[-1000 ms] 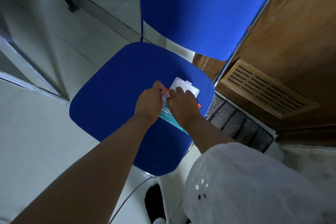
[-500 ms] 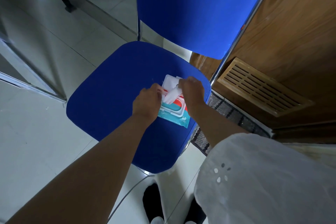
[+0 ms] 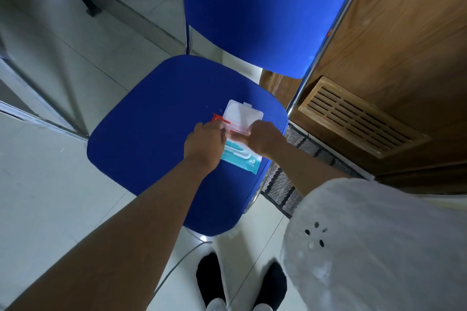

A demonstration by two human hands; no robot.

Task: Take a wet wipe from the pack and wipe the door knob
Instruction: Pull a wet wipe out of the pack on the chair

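Note:
A teal wet wipe pack [image 3: 249, 162] lies on the blue chair seat [image 3: 151, 139], its white flip lid [image 3: 243, 115] standing open and a red tab [image 3: 217, 117] sticking out at its left. My left hand [image 3: 204, 145] presses on the pack's left side. My right hand [image 3: 265, 137] is curled at the opening, pinching a pale bit of wet wipe [image 3: 235, 138] between the two hands; its fingertips are hidden. The door knob is out of view.
The chair's blue backrest [image 3: 265, 7] rises behind the seat. A wooden door [image 3: 404, 33] with a slatted vent [image 3: 358, 116] stands at the right, with a woven mat [image 3: 283, 184] at its foot. The floor is pale tile; my feet in dark socks [image 3: 211, 278] are below.
My right hand has dropped from above the pack down to its opening, so the wipe no longer stands up between the hands. The left hand stays on the pack.

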